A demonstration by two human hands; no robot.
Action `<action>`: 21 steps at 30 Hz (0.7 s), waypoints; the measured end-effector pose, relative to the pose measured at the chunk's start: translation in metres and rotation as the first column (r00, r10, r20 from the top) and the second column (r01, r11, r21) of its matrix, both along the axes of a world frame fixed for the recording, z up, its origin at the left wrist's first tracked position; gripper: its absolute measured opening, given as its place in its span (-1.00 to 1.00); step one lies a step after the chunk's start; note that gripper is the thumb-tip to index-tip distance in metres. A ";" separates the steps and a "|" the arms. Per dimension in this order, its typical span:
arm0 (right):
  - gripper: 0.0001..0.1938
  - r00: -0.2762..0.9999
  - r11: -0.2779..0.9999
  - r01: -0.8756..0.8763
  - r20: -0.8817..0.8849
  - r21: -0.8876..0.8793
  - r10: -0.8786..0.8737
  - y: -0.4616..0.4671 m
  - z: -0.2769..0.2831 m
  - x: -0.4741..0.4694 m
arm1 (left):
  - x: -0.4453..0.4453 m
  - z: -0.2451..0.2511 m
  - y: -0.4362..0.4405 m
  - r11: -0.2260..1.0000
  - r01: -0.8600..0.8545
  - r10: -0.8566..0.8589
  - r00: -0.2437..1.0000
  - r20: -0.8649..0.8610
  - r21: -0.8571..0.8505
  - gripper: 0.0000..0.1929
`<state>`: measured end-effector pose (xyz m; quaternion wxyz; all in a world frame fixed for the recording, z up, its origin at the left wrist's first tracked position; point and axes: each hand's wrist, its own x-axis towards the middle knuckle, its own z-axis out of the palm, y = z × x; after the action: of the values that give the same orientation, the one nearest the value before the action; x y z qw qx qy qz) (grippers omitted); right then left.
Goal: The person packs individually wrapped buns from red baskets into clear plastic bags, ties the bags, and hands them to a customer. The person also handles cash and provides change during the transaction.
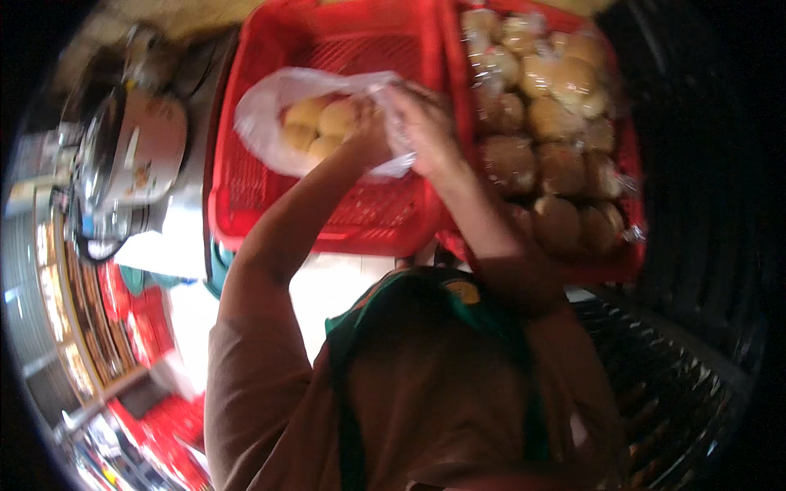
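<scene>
A translucent plastic bag (pixel 265 132) with several round golden buns (pixel 320 124) in it is held over a red plastic crate (pixel 368 230) with slatted walls. My left hand (pixel 370 136) reaches into the mouth of the bag, its fingers against the nearest bun. Blur and the bag's film hide whether those fingers grip anything. On the right side of the mouth, my right hand (pixel 424 126) holds the bag's gathered edge. Some of the bag's contents are hidden behind my hands.
To the right, touching the first crate, a second red crate (pixel 632 255) holds several clear-wrapped packs of buns (pixel 559 166). A lidded pot-like appliance (pixel 144 147) stands left on a metal surface. Dark racks (pixel 663 362) flank my right side. Red crates (pixel 147 325) sit farther left near shelving (pixel 77 307).
</scene>
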<state>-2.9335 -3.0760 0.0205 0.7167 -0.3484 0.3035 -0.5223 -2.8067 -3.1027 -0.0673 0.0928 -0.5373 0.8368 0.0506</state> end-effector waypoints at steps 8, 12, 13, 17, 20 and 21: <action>-0.79 0.893 0.949 0.311 -0.327 -0.047 -0.309 -0.036 -0.029 0.004 | -0.032 0.169 -0.031 0.980 -0.014 0.007 0.999 -0.036 -0.198 -0.75; -0.78 0.877 0.786 0.425 -0.011 -0.448 -0.481 -0.038 -0.038 0.008 | -0.164 0.144 -0.108 0.921 0.159 -0.380 0.570 -0.728 -0.356 -0.46; -0.78 0.878 0.794 0.447 0.030 -0.413 -0.478 -0.037 -0.039 0.006 | -0.199 0.130 -0.132 0.992 0.114 -0.108 0.617 -0.779 -0.047 -0.35; -0.76 0.880 0.917 0.243 -0.327 -0.316 -0.346 -0.033 -0.031 -0.004 | -0.302 0.085 -0.154 0.654 0.266 -0.706 0.550 -0.445 -0.708 -0.25; -0.75 0.871 0.934 0.191 -0.386 -0.301 -0.303 -0.031 -0.027 -0.005 | -0.321 0.076 -0.117 0.996 -0.029 0.075 0.741 -0.668 0.080 0.04; -0.75 0.883 0.947 0.159 -0.388 -0.279 -0.262 -0.030 -0.028 -0.001 | -0.322 0.081 -0.106 0.999 0.024 0.004 0.743 -0.670 0.033 0.07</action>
<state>-2.9345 -3.1062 -0.0075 0.5256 -0.5012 0.4216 -0.5429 -3.1284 -3.2083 0.0136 -0.2025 -0.4770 0.8160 0.2561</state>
